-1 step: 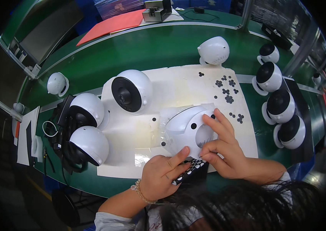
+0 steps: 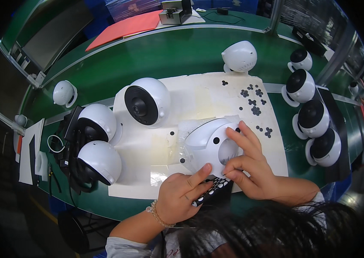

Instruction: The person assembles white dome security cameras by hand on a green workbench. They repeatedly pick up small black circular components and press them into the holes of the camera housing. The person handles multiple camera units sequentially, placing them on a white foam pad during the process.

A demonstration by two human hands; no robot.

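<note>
A white round-bodied camera (image 2: 197, 148) lies on its side in front of me, its ring-shaped base turned toward my hands. Black round pads (image 2: 216, 140) sit on that base. My left hand (image 2: 186, 193) is closed on a black sheet with white dots (image 2: 216, 189), and one of its fingers rests on the lower rim of the base. My right hand (image 2: 252, 170) touches the right side of the base. Its thumb and index finger pinch together at the rim; whatever is between them is too small to make out. Its other fingers extend beside an upper black pad.
Another white camera (image 2: 147, 102) with a black front stands on the pale board (image 2: 143, 180). Loose black pads (image 2: 255, 110) are scattered at the board's right. Two cameras (image 2: 99, 161) sit at left by black cables, and several more (image 2: 300, 86) line the right side. Pliers (image 2: 54, 178) lie at far left.
</note>
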